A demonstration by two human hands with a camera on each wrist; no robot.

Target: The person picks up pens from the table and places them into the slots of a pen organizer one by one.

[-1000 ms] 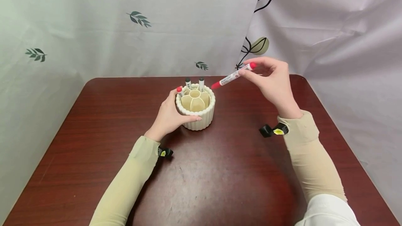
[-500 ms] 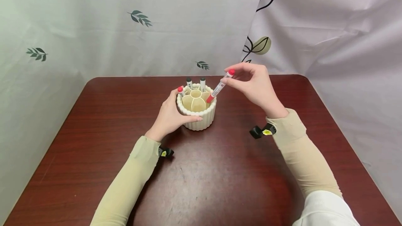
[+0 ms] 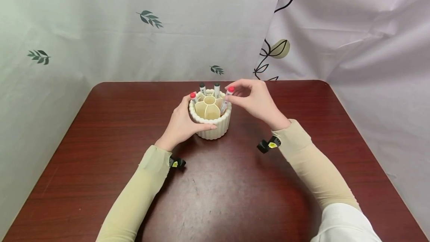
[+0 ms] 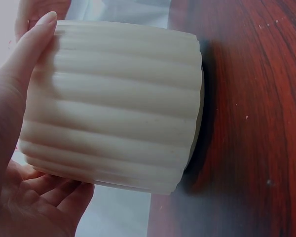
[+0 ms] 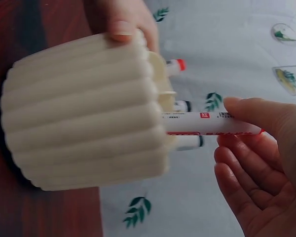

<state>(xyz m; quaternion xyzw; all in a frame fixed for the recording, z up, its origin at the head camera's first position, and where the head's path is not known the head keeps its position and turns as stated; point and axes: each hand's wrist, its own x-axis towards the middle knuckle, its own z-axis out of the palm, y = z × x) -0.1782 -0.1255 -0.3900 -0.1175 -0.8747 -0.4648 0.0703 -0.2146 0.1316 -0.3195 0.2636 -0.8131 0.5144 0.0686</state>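
A cream ribbed pen holder [image 3: 215,128] with petal-shaped compartments stands on the table. My left hand [image 3: 181,122] grips it from the left, thumb across the front and fingers around the far side, as the left wrist view also shows. My right hand [image 3: 255,98] pinches a white marker [image 5: 212,123] with red ends between thumb and fingers. Its lower part is down inside the right compartment, hidden by the wall in the right wrist view. Another red-capped marker [image 3: 193,97] stands at the left of the holder, and two black-capped markers, one left [image 3: 202,89] and one right [image 3: 217,90], at the back.
The dark red wooden table [image 3: 117,122] reaches back to a pale curtain [image 3: 184,29] printed with leaves. Black wrist cameras sit at the left cuff [image 3: 177,163] and the right cuff [image 3: 268,145].
My right hand has moved left and down, tilting the red marker more upright and lowering its end into the holder's right compartment. My left hand keeps its grip on the holder.
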